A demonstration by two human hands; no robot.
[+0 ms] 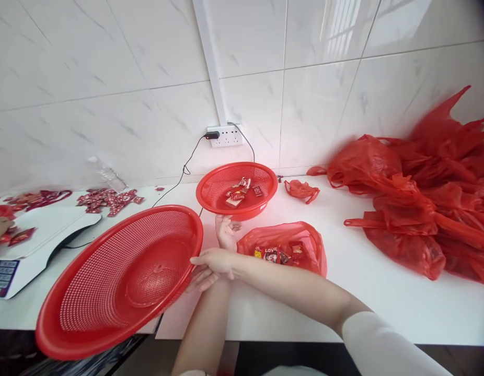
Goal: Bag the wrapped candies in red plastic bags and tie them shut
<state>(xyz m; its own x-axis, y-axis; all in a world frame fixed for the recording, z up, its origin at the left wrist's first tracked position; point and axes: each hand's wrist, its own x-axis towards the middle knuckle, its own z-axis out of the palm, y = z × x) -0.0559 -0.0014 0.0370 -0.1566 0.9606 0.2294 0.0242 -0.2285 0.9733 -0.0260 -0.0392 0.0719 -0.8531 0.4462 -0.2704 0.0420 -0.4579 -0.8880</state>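
Larger red basket (122,282) tilts in the right grip (212,262).

We note solid red on the near basket (108,282), far basket (242,173) and bags (406,209), grey veins on white wall tiles (320,115).

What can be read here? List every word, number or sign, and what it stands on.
"LOVE": on the cartoon packet in the open red bag.
Too small or blurred to read: the print on the packets in the far red basket, the loose red packets, and the scale's blue panel.
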